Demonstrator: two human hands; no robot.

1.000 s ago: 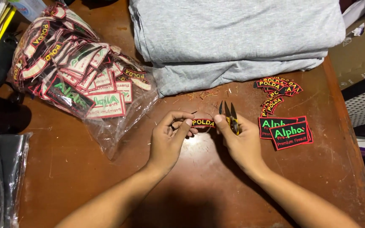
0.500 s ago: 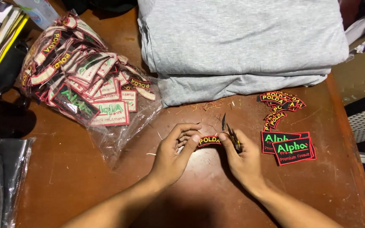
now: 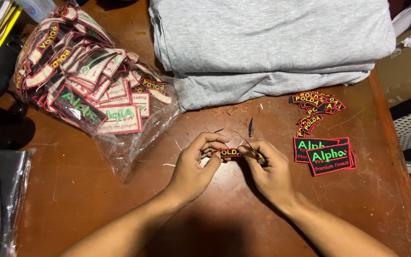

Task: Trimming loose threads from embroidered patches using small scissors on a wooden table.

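Both hands had dropped toward the desk's (image 3: 96,204) near edge; left hand (image 3: 197,164) pinched the patch (image 3: 228,152) taut, right hand (image 3: 268,173) gripped snips (image 3: 252,135), best trimming close along its border.

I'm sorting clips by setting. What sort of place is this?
Probably a small garment or embroidery workshop: a clear plastic bag of embroidered patches, folded grey fabric and thread trimmings on a brown wooden table.

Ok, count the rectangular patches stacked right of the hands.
2 show clearly: the top rectangular patch and a second patch partly under it, on the wooden table. More may be hidden beneath.
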